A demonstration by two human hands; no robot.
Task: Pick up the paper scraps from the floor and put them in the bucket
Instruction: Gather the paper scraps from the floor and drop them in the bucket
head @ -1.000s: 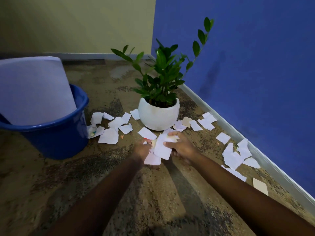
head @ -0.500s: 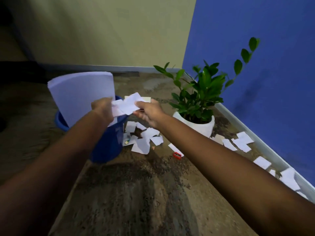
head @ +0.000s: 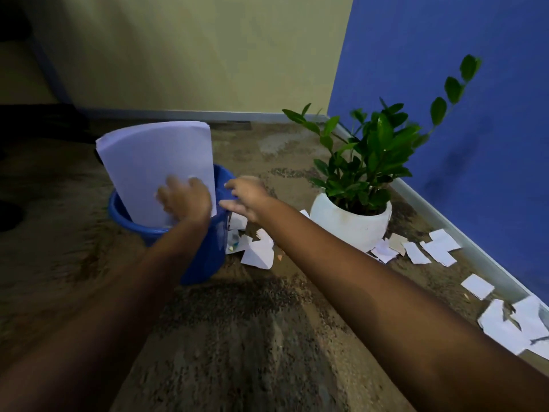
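**Both hands over the bucket, scraps left on the floor**

The brown speckled floor [head: 237, 337] fills the lower view, with a yellow wall [head: 193, 55] at twelve o'clock and a blue wall [head: 445, 84] at two. The blue bucket [head: 205, 257] stands at ten o'clock, and a stack of large white sheets [head: 154, 165] stands upright inside it. A leafy plant [head: 371, 153] in a white pot [head: 350, 224] sits at two o'clock.

The left hand [head: 184, 200] hangs above the bucket's mouth in front of the sheets. It is blurred, its fingers loosely spread, with nothing seen in them. The right hand [head: 246, 197] is at the rim's three o'clock side, fingers straight and empty.

Paper scraps [head: 258, 254] lie just beside the bucket. More scraps lie by the pot and along the blue wall at four o'clock.
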